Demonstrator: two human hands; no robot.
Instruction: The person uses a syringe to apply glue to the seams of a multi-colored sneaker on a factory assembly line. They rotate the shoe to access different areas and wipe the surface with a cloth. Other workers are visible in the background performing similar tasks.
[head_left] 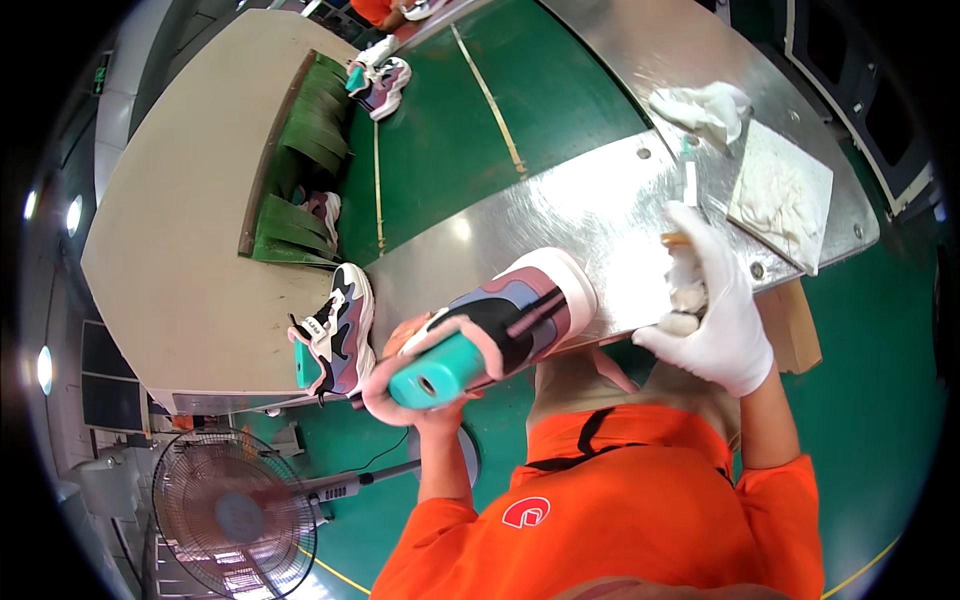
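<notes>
A sneaker (pixel 510 310) in white, pink, mauve, blue and black is tilted over the table's near edge, with a teal shoe last (pixel 437 372) in its opening. My left hand (pixel 408 335) is closed around its heel end, the fingers partly hidden behind the shoe. My right hand (pixel 722 315), in a white glove, is over the metal table just right of the toe. Its fingers curl around something small with a yellowish end, too unclear to name. A second sneaker (pixel 343 325) of the same colours, also with a teal last, stands to the left.
Beyond the metal table (pixel 570 195) runs a green conveyor belt (pixel 440 130), carrying more sneakers (pixel 380 85). Green strips (pixel 300 150) hang at a beige housing's opening. At right lie a crumpled white cloth (pixel 705 108) and a white pad (pixel 785 190). A fan (pixel 240 515) stands lower left.
</notes>
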